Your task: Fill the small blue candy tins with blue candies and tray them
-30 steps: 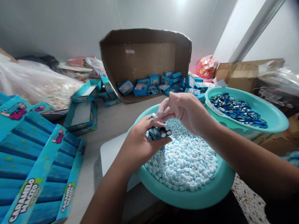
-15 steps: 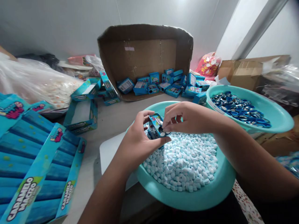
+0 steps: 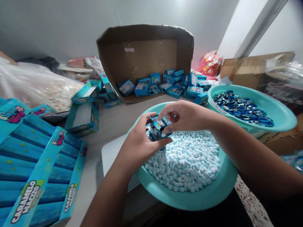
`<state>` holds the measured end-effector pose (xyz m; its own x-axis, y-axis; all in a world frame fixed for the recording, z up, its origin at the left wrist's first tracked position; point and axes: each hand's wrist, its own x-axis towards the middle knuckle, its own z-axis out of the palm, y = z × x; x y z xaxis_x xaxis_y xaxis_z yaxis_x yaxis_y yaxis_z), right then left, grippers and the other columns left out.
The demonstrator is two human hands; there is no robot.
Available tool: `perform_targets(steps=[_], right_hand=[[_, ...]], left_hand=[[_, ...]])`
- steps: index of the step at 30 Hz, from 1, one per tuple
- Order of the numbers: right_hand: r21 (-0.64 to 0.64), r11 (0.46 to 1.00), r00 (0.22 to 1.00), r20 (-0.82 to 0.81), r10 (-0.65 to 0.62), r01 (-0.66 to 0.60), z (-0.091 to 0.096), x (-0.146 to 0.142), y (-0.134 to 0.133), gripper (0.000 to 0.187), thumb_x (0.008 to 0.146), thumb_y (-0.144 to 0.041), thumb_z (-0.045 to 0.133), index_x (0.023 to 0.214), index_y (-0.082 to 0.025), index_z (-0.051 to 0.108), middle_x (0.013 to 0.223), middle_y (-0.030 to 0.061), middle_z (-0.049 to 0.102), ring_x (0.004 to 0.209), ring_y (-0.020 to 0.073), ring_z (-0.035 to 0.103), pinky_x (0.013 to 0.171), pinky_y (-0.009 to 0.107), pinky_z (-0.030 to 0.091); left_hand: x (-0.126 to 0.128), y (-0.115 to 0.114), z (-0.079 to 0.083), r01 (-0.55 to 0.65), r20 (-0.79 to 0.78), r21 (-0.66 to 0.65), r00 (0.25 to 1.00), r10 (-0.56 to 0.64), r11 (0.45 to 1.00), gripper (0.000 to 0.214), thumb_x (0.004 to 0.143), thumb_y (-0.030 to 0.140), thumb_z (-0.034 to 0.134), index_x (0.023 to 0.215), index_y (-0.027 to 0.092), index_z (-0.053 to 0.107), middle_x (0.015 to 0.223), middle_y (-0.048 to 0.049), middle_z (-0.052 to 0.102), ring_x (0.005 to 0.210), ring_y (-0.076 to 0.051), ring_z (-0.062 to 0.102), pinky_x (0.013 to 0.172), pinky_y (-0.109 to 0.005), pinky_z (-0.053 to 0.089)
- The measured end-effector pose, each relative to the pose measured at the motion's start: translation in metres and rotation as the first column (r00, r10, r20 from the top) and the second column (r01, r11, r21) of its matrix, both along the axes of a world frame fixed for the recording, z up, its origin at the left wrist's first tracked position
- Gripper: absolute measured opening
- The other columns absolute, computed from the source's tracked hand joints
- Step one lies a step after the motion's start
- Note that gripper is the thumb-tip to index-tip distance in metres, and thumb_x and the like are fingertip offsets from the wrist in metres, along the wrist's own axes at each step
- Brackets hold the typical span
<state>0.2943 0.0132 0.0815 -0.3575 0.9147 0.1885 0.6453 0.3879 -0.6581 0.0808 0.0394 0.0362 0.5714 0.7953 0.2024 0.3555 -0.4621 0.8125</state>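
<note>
**Small blue printed cardboard box held over a basin of sweets**

Nearest on my feed: round aqua plastic basin, filled with pale blue and white pillow-shaped sweets. The box is above the basin's upper left part. Left hand grips it, fingers on one side, thumb beneath. Right hand is bent in at the box's dark opening, thumb and forefinger close to it; I can't tell whether they pinch anything.

Left: bright blue cardboard display cases, lettered CARAMELO MACIZO. White flat plastic panel partly under the basin, on a grey tabletop.

Further out: open blue cardboard trays left; second aqua plastic basin right, holding shiny blue-and-silver pieces.

Farther: brown cardboard carton, open side facing me, with closed-looking blue boxes inside and spilling in front. Red plastic bag with yellow print to its right. Pale grey wall behind.
</note>
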Motion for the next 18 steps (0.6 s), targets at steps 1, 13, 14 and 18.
perform_targets(steps=[1,13,14,18], right_hand=[[-0.012,1.0,1.0,-0.003,-0.024,0.024,-0.0008,-0.0004,0.0006,0.038,0.075,-0.044,0.081,0.104,-0.019,0.076,0.075,-0.001,0.061,0.064,0.0106,0.051,0.057,0.026,0.035],[0.031,0.996,0.994,0.068,0.083,-0.086,0.0065,-0.0078,-0.0057,0.03,0.088,-0.047,0.07,0.079,-0.019,0.076,0.076,0.0018,0.063,0.068,0.0124,0.053,0.06,0.028,0.037],[0.023,0.997,0.994,0.074,0.079,-0.08,0.0061,-0.0079,-0.0061,0.026,0.084,-0.046,0.074,0.084,-0.02,0.077,0.079,0.0018,0.064,0.068,0.0124,0.054,0.06,0.027,0.038],[0.01,1.0,0.997,0.073,0.025,-0.026,0.0014,-0.0078,-0.0056,0.023,0.078,-0.04,0.079,0.091,-0.021,0.077,0.08,0.0008,0.063,0.069,0.0122,0.055,0.06,0.027,0.039]], left_hand=[[0.0002,-0.0005,0.0004,-0.004,-0.008,0.003,1.0,0.004,1.0,0.078,0.07,0.053,0.084,0.136,0.031,0.048,0.137,-0.0097,0.061,0.129,-0.034,0.056,0.104,-0.057,0.049],[0.0006,-0.0031,0.0034,-0.001,-0.023,0.029,1.0,0.001,1.0,0.08,0.072,0.055,0.081,0.139,0.027,0.047,0.14,-0.0133,0.059,0.128,-0.036,0.057,0.1,-0.056,0.052],[0.0003,-0.0033,0.0035,0.001,-0.025,0.029,1.0,0.0,1.0,0.079,0.073,0.056,0.08,0.139,0.027,0.047,0.139,-0.0129,0.059,0.128,-0.036,0.057,0.1,-0.056,0.052],[-0.002,-0.0019,0.0017,-0.001,-0.032,0.022,1.0,0.002,1.0,0.08,0.073,0.055,0.081,0.14,0.028,0.046,0.141,-0.0113,0.058,0.13,-0.034,0.056,0.102,-0.055,0.051]])
